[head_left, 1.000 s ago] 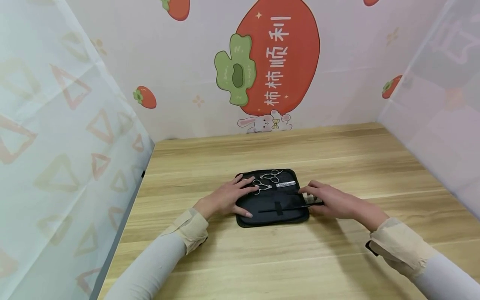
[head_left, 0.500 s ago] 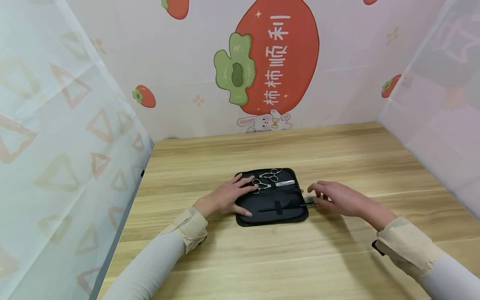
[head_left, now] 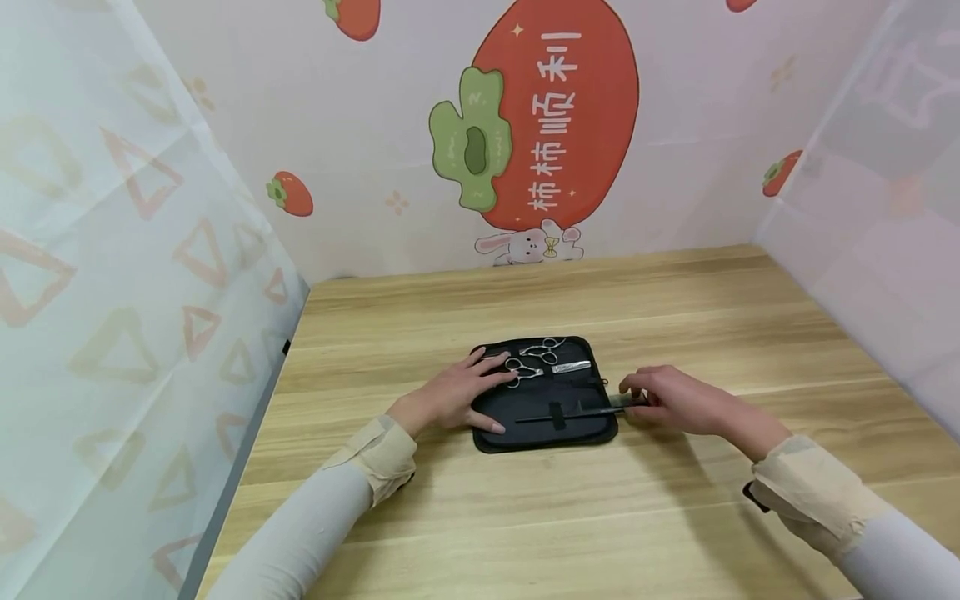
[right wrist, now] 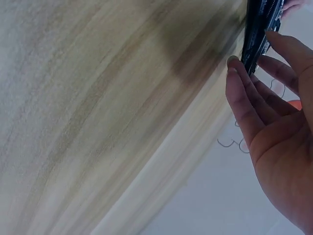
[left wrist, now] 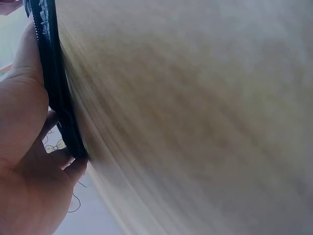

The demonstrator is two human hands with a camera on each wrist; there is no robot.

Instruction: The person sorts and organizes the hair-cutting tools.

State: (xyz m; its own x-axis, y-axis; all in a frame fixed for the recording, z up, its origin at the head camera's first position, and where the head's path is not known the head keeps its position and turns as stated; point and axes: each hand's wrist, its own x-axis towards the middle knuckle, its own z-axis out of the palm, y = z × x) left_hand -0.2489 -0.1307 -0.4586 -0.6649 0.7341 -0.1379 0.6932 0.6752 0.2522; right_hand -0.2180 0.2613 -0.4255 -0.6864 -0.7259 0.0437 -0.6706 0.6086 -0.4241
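A black zip case (head_left: 525, 408) lies unfolded on the wooden table. My left hand (head_left: 450, 394) rests on its left side with the fingers spread over it; the left wrist view shows that hand (left wrist: 29, 142) along the case's zipped edge (left wrist: 54, 78). A black tail comb (head_left: 592, 412) lies across the near half, its thin tail under a small strap (head_left: 557, 416). The comb's wide end sticks out past the right edge, where my right hand (head_left: 675, 400) pinches it between thumb and fingers. Scissors (head_left: 525, 371) lie near my left fingertips.
A second pair of scissors (head_left: 546, 352) and a silver toothed blade (head_left: 572, 367) sit in the case's far half. A wooden table (head_left: 487, 517) spreads around it, bounded by a printed back wall (head_left: 360, 150) and pale side walls.
The comb's wide end has come down from its raised tilt to lie flatter. My right hand loosened and drew a little right, then closed on the comb's end again. My left hand stayed put.
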